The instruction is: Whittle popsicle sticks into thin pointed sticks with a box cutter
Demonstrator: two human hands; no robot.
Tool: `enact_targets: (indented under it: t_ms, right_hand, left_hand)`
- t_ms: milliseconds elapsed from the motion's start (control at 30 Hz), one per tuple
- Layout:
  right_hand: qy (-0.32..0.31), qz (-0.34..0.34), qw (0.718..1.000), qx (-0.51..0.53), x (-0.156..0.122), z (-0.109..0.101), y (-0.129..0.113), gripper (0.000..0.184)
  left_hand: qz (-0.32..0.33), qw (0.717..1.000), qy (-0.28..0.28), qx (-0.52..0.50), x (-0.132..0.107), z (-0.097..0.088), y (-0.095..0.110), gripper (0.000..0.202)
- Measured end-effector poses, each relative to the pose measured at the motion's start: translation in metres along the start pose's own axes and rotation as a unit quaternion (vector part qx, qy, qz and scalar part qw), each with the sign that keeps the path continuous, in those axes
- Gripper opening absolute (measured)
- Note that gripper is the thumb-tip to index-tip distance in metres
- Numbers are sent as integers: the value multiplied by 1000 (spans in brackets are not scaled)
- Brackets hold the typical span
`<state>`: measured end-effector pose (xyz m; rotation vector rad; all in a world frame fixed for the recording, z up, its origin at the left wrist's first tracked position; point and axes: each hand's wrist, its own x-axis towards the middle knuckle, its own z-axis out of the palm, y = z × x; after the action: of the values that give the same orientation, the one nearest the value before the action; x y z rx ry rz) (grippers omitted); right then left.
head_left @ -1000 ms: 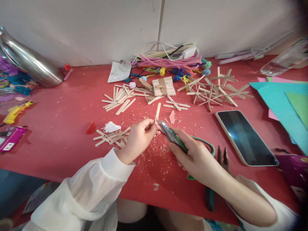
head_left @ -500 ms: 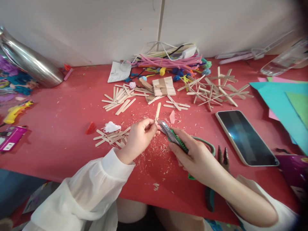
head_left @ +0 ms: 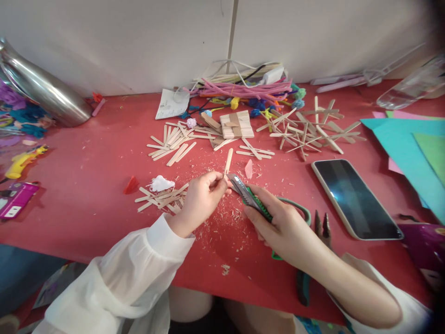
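Observation:
Near the middle of the table, my left hand (head_left: 205, 197) pinches a wooden craft stick (head_left: 228, 160), whose rounded end points up and away from me. My right hand (head_left: 278, 225) is wrapped round a green and grey utility knife (head_left: 251, 197). The knife's blade end reaches the stick right beside my left fingertips; whether it touches the wood I cannot tell. Thin wood shavings (head_left: 225, 215) lie scattered beneath both hands. Left of my left hand is a small pile of craft sticks (head_left: 163, 198) with a white scrap (head_left: 162, 183) by it.
A phone (head_left: 356, 199) and pliers (head_left: 323, 229) lie right of my right hand. Behind are loose sticks (head_left: 309, 127), a bundled stack of sticks (head_left: 243, 125) and pink pipe cleaners (head_left: 243, 88). A steel jug (head_left: 52, 88) stands at the left, coloured paper (head_left: 399, 144) at the right.

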<state>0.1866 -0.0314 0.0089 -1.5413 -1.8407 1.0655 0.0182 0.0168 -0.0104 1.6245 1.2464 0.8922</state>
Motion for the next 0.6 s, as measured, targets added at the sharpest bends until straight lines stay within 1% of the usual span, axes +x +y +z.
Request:
enact_targets:
  t_ms: [133, 300, 433, 600]
  right_hand:
    - [-4, 3, 1000, -3, 1, 0, 1, 37]
    - [-1, 5, 1000, -10, 1, 1, 0, 39]
    - [0, 12, 1000, -11, -1, 0, 0, 40]
    - [-6, 15, 1000, -9, -1, 0, 0, 39]
  left_hand:
    - [-3, 1000, -7, 1, 0, 0, 1, 21]
    - [16, 1000, -4, 17, 0, 0, 1, 21]
    - [54, 994, 15, 99, -1, -2, 2, 21]
    - [113, 970, 21, 216, -2, -5, 4, 20]
